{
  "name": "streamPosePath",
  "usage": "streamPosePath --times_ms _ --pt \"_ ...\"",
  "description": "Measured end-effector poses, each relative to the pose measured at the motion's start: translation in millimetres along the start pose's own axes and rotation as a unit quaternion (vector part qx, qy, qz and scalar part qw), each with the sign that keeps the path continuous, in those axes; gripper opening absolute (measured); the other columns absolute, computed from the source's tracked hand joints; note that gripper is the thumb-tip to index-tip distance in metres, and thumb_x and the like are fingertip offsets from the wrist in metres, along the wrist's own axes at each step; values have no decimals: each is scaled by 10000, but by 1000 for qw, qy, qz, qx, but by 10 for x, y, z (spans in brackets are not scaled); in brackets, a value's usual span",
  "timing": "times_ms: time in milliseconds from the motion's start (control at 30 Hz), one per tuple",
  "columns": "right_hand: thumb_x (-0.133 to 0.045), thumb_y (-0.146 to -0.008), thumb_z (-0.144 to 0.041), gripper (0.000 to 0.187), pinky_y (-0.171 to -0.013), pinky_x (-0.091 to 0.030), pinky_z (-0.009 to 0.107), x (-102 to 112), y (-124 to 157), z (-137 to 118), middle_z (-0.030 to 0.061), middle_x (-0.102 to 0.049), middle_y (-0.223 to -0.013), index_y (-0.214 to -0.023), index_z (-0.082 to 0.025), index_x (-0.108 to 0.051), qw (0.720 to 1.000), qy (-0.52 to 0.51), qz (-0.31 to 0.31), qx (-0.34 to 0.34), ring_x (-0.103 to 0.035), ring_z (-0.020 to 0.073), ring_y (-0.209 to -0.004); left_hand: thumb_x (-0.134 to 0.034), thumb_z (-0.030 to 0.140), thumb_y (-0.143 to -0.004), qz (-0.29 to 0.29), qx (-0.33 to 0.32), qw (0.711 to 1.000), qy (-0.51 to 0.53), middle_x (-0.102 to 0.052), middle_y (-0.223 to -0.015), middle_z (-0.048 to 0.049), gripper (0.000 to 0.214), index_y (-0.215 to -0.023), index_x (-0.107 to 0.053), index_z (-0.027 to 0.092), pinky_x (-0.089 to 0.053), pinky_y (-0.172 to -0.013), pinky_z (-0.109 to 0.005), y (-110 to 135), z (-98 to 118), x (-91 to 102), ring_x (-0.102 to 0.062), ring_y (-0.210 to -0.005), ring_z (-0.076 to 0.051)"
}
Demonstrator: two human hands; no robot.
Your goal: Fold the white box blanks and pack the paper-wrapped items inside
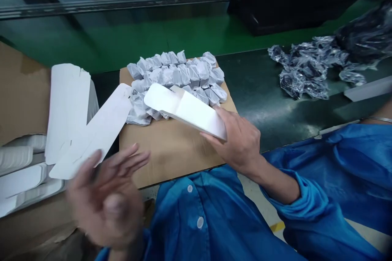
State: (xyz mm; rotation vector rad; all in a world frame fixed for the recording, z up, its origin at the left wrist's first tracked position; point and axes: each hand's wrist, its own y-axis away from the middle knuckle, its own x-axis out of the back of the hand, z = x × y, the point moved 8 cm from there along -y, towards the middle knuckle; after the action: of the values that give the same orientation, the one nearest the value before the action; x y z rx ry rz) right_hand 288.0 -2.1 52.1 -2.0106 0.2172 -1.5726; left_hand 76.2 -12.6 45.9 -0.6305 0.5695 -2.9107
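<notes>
My right hand (237, 140) is closed on one end of a flat white carton (185, 110) and holds it tilted above a brown cardboard sheet (167, 151). Behind the carton lies a heap of small parts wrapped in grey-white plastic bags (179, 75). My left hand (107, 193) hovers low at the front left, blurred, its fingers spread and nothing in it. Just beyond its fingertips lie flat white carton blanks (92, 130).
More white blanks are stacked in a brown box at the left (21, 163). A dark green belt (263, 98) runs at the right with crumpled clear and black plastic bags (309, 67) on it. My blue coat fills the front.
</notes>
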Motion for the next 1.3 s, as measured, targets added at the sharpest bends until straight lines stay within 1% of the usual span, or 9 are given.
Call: streamPosePath --times_ms 167,300,400,467,633,767,1000,1100,1300 --pt "-511 -982 -327 593 -902 -551 428 -107 212 -572 197 -661 -1263 -1493 -81 -339 980 -149 -55 121 -641 302 -1151 -626 529 -888 55 91 993 48 -517 -1426 -193 896 -1561 -99 262 -591 -879 -423 88 -71 -409 -711 -1004 -251" --pt "-562 -957 -505 643 -847 -564 356 -87 24 -415 117 -683 -1173 -1490 -189 -386 927 -352 -129 9 -659 223 -1033 -754 448 -786 12 66 997 -42 -531 -1382 -146 765 -1429 -398 237 -572 -862 -385 -8 -131 -400 -662 -1074 -275" --pt "-529 -992 -436 451 -777 -533 304 -49 -199 -346 50 -686 -939 -1369 -191 -554 897 -415 -144 44 -631 165 -844 -742 442 -781 4 2 999 -46 -576 -1267 -99 628 -1311 -482 229 -563 -852 -340 -32 -94 -329 -637 -1090 -249" --pt "-546 -989 -413 400 -736 -513 272 -101 -300 -313 19 -673 -858 -1310 -186 -614 864 -466 -183 58 -609 138 -778 -731 401 -790 -15 -8 999 -30 -606 -1161 -66 537 -1239 -492 231 -572 -782 -304 -13 -111 -324 -661 -977 -204" --pt "-487 -996 -505 392 -623 -483 227 -371 -463 96 5 -624 -761 -1002 -168 -689 746 -617 -169 -184 -572 102 -665 -674 259 -827 -177 62 979 76 -627 -836 29 458 -1201 -410 253 -568 -616 -278 91 -237 -532 -673 -667 -150" --pt "-695 -870 -486 340 -608 -470 225 -531 -437 -137 -2 -621 -744 -819 -154 -649 649 -691 -267 -171 -579 102 -663 -715 304 -771 -160 34 986 -28 -602 -973 -24 465 -1152 -459 230 -558 -645 -298 52 -214 -516 -672 -788 -182" --pt "-781 -807 -374 239 -674 -448 253 -461 -366 -188 27 -667 -906 -881 -156 -715 716 -644 -222 -150 -594 137 -802 -761 235 -750 -26 -79 993 -80 -518 -1170 -85 943 -1505 -195 240 -560 -733 -304 114 -63 -471 -635 -982 -204" --pt "-787 -803 -366 241 -695 -458 270 -468 -347 -200 40 -672 -913 -866 -141 -727 697 -665 -221 -152 -607 150 -819 -737 221 -790 -57 -73 992 -83 -557 -1219 -126 1110 -1579 44 244 -571 -778 -339 143 -68 -490 -643 -1019 -227" --pt "-769 -821 -316 189 -667 -477 255 -513 -312 -191 23 -680 -868 -904 -149 -741 674 -684 -211 -182 -604 128 -755 -703 322 -821 -113 -89 975 -172 -397 -1523 -204 1011 -1601 -67 231 -513 -993 -450 125 -63 -502 -525 -1307 -336"
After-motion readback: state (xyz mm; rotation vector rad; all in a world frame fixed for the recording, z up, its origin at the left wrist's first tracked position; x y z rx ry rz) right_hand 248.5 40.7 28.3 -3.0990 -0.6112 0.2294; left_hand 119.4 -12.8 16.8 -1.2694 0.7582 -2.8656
